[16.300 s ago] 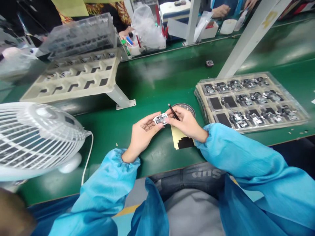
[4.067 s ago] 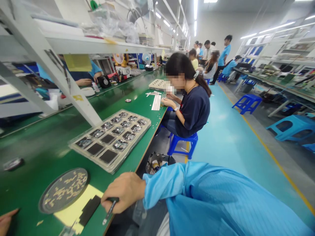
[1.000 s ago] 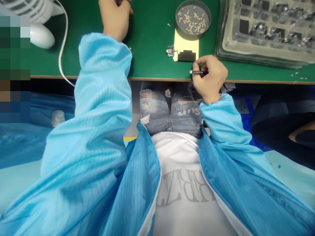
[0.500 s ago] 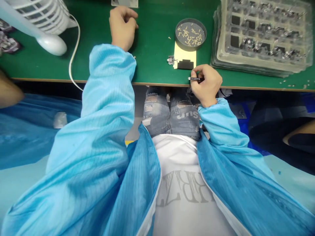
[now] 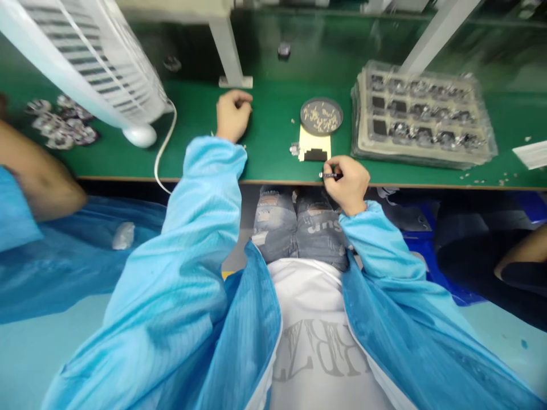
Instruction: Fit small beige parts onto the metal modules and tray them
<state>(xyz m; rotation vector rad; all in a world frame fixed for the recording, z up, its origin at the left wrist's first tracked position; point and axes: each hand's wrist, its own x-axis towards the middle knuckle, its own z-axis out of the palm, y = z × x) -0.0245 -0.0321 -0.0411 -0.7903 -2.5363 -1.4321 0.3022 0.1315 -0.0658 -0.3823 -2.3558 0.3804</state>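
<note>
Tool (image 5: 335,176), print (image 5: 330,175) unreadable, pinched in right fingers (image 5: 337,161); left fingers (image 5: 243,97) half-curled, empty; shirt letters (image 5: 325,348) inverted.

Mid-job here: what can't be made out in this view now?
All in the head view:
Left hand: its curled shape hides the palm, so whether it holds anything is unclear.
Black tool: rear end hidden in the right hand; lettering too small.
Yellow sheet: far end covered by the round dish.
Parts in the tray: too small and blurred to identify.
Fan: cut off by the top edge.
</note>
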